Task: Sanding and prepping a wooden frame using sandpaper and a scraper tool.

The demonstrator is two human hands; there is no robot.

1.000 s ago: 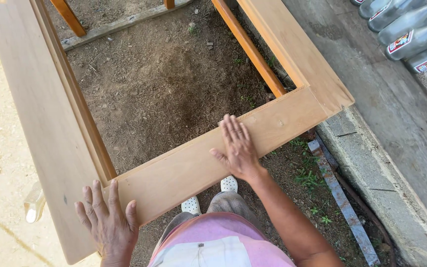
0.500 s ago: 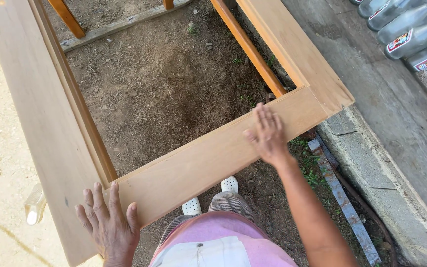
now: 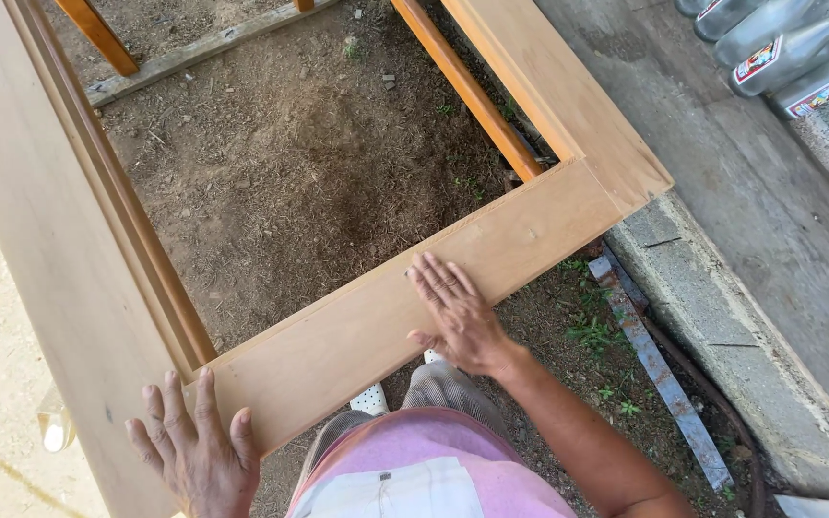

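**Two flat palms on a bare wooden frame**

At the top right corner lie several clear plastic bottles (image 3: 781,50), side by side on a grey concrete ledge (image 3: 741,240); two carry small labels in red, white and yellow, and the frame edge cuts the bottles off.

The wooden frame (image 3: 357,336) is pale, smooth, unpainted timber, its near rail running aslant over bare brown dirt (image 3: 309,163) with sparse weeds. The left hand (image 3: 199,453) lies flat at the near left corner joint, fingers spread, gripping nothing. The right hand (image 3: 458,315) rests palm down mid-rail, fingers straight and close together. A rusty metal strip (image 3: 659,374) lies beside the ledge. What may be a glass or plastic object at the left edge is too blurred to name.
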